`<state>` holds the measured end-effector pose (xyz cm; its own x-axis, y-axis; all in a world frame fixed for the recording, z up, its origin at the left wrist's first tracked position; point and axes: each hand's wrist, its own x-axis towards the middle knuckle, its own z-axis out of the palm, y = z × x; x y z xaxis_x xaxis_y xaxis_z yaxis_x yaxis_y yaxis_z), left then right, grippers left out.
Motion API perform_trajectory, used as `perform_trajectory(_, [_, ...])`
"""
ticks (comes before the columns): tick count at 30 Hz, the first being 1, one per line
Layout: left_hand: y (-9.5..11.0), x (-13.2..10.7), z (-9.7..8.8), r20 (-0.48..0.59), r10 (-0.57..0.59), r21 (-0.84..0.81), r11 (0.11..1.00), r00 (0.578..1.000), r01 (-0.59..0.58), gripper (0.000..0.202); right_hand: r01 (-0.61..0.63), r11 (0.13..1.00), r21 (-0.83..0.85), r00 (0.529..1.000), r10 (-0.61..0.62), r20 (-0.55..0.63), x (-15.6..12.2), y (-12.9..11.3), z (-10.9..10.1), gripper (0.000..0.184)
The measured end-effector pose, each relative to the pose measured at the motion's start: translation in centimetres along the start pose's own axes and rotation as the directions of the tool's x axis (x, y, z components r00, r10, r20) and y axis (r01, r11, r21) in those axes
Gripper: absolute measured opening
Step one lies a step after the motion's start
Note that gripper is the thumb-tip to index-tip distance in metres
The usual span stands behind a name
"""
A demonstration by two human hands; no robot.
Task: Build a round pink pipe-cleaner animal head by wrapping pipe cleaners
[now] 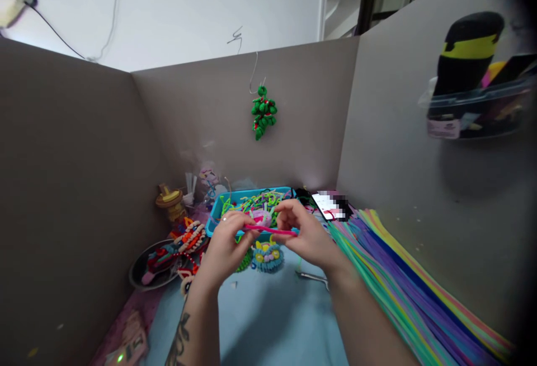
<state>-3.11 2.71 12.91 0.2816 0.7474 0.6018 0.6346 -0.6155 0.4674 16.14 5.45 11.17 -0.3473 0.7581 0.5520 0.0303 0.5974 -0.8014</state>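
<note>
A bright pink pipe cleaner (pixel 274 231) stretches between my hands above the work surface. My left hand (pixel 230 238) pinches it near one end between thumb and fingers. At its other end, my right hand (pixel 308 238) has thumb and fingers closed around the tip, the other fingers curled. Just behind the strand shows a lilac and pink coiled piece (pixel 260 217); whether a hand touches it I cannot tell. Below the hands sits a fuzzy blue figure (pixel 268 258) with yellow eyes, and a green fuzzy piece (pixel 243 261) is partly hidden by my left hand.
Behind the hands stands a blue tray (pixel 213 217) of cut pipe cleaner pieces. Long colourful pipe cleaners (pixel 403 282) lie at right, near pliers (pixel 312 277) and a phone (pixel 329 206). A round bowl (pixel 136 273) stands left. Grey panels (pixel 201 114) enclose three sides.
</note>
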Motion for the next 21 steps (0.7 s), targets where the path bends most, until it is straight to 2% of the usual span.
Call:
perform_trajectory(3, [-0.3,-0.1,-0.1,0.013,-0.011,0.026,1.0,1.0,0.011,0.008,0.013,1.0,0.015,1.0,-0.013,0.023,-0.3,-0.5,-0.3,0.023])
perform_trajectory(5, [-0.3,-0.2,-0.1,0.025,-0.002,0.017,1.0,1.0,0.002,0.008,0.058,0.998,-0.027,0.998,-0.059,-0.02,-0.2,-0.8,-0.4,0.009])
perform_trajectory(7, [-0.3,-0.3,-0.1,0.026,0.003,-0.019,1.0,1.0,-0.002,0.011,0.064,0.996,-0.06,0.986,-0.072,-0.148,0.0,-0.8,-0.4,0.007])
perform_trajectory(9, [-0.1,-0.4,0.0,0.041,-0.008,-0.07,0.997,0.999,0.011,0.02,0.02,0.997,-0.073,0.955,-0.041,-0.293,0.2,-0.5,-0.2,0.011])
perform_trajectory(12, [-0.1,-0.6,0.1,0.073,-0.033,-0.142,0.989,0.997,0.043,0.032,-0.061,0.993,-0.1,0.925,0.019,-0.378,0.5,0.2,0.1,0.014])
perform_trajectory(14, [-0.3,-0.7,0.1,0.06,-0.045,-0.177,0.983,0.997,0.055,0.034,-0.095,0.991,-0.097,0.931,0.054,-0.361,0.7,0.6,0.2,0.015])
perform_trajectory(17, [-0.8,-0.9,0.0,0.01,-0.071,-0.206,0.976,0.997,0.071,0.031,-0.101,0.993,-0.066,0.961,0.08,-0.264,0.7,0.7,0.1,0.014])
perform_trajectory(21, [-1.2,-0.9,-0.5,-0.049,-0.114,-0.252,0.963,0.992,0.098,0.026,-0.033,0.992,-0.125,0.994,0.02,-0.104,0.7,0.1,-0.2,0.013])
